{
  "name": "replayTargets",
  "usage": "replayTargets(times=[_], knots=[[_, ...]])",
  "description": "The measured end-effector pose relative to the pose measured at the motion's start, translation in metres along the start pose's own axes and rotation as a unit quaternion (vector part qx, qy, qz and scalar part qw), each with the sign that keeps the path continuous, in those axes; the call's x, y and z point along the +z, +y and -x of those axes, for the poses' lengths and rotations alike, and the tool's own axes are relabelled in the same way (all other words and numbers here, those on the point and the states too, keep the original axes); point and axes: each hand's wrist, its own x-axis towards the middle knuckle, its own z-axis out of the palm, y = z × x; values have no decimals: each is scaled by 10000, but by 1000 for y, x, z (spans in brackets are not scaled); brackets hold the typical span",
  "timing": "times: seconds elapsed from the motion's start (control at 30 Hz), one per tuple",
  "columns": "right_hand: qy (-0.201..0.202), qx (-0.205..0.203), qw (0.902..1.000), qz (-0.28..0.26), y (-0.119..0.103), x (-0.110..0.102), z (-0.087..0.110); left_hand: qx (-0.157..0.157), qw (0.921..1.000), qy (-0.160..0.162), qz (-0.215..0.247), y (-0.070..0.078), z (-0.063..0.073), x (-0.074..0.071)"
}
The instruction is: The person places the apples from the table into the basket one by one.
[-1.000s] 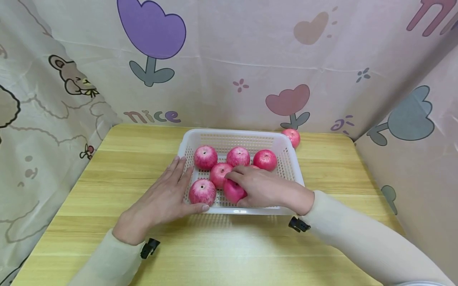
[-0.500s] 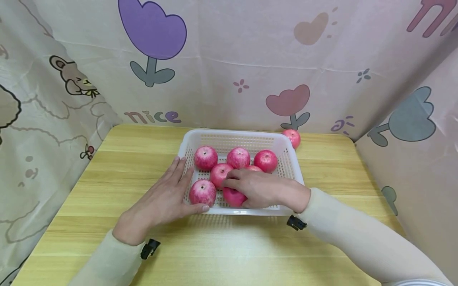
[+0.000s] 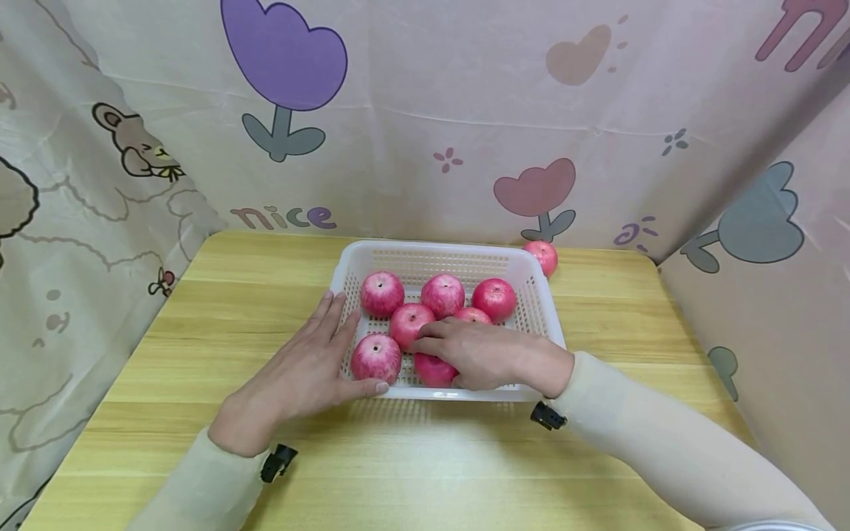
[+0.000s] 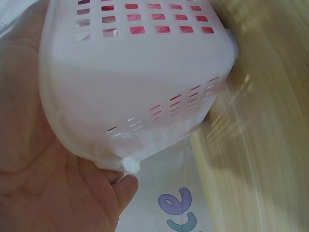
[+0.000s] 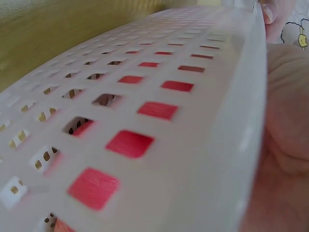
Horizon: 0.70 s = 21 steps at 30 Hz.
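Note:
A white perforated plastic basket [image 3: 458, 394] holds several pink-red apples. My right hand [image 3: 491, 354] reaches over its front rim, fingers curled on an apple [image 3: 433, 371] in the front middle, which it partly covers. Just beyond those fingers sits another apple [image 3: 410, 324]; one more apple [image 3: 473, 315] shows behind the knuckles. Spread along the left rim, my left hand [image 3: 292, 376] touches the basket, thumb at the front corner beside an apple [image 3: 376, 359]. The left wrist view shows its palm [image 4: 58, 193] against the basket's corner. In the right wrist view, the basket wall [image 5: 207, 159] hides the fingertips.
Outside the basket, a single apple [image 3: 542, 257] lies behind its back right corner. The basket stands toward the back of a wooden table [image 3: 412, 472]. Printed cloth [image 3: 412, 96] hangs along the back and both sides.
My right hand has shifted slightly left and toward me, and the apple under it sits a little lower in view. The left hand has stayed in place.

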Motion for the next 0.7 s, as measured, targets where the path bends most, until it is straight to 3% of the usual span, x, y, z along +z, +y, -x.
replayTargets(times=[0.7], knots=[[-9, -69, 9996, 256, -2, 2, -3, -14, 10000, -3, 46, 1, 1, 0]])
